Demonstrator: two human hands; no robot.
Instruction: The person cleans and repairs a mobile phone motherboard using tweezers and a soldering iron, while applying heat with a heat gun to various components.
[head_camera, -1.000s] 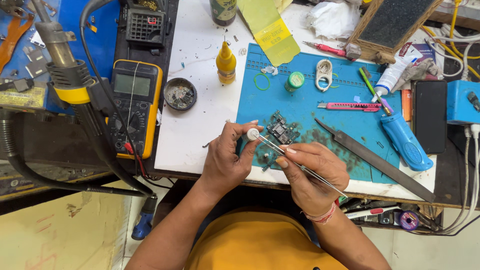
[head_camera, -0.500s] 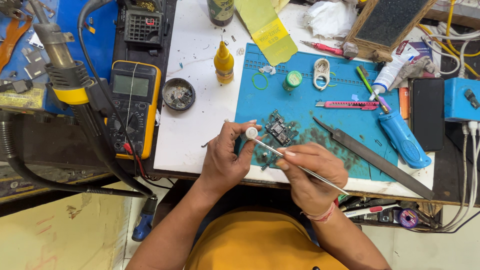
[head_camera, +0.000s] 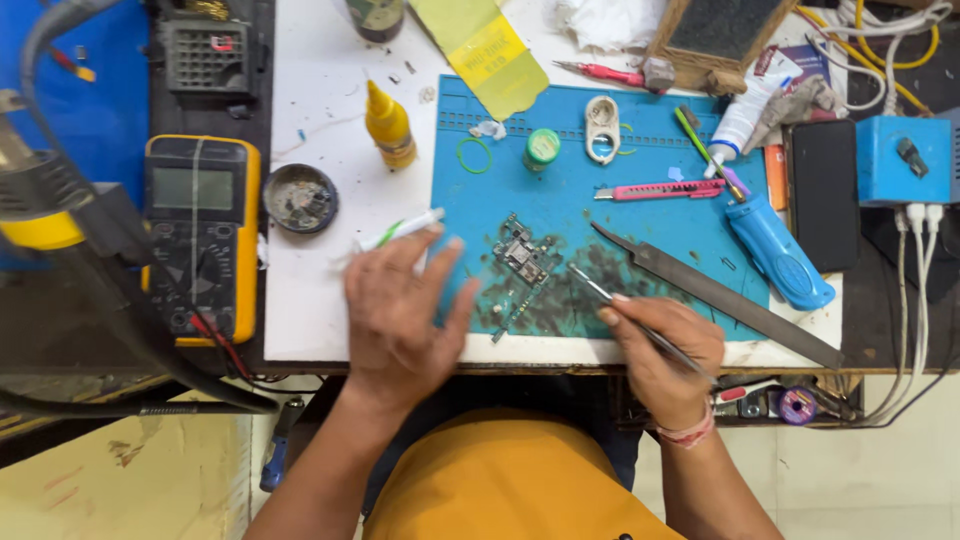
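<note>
On blue mat (head_camera: 640, 225), left hand (head_camera: 400, 310) partly hides white tube (head_camera: 400, 232).

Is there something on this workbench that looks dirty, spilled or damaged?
Yes. The blue mat carries dark smeared residue around the small circuit board, between the left hand and the right hand. Specks also litter the white tabletop.

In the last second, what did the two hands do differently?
The left hand left the circuit board and swung left, fingers spread, with a white pen-like tool at its fingertips. The right hand kept its tweezers by the board. The blue mat stayed put.
</note>
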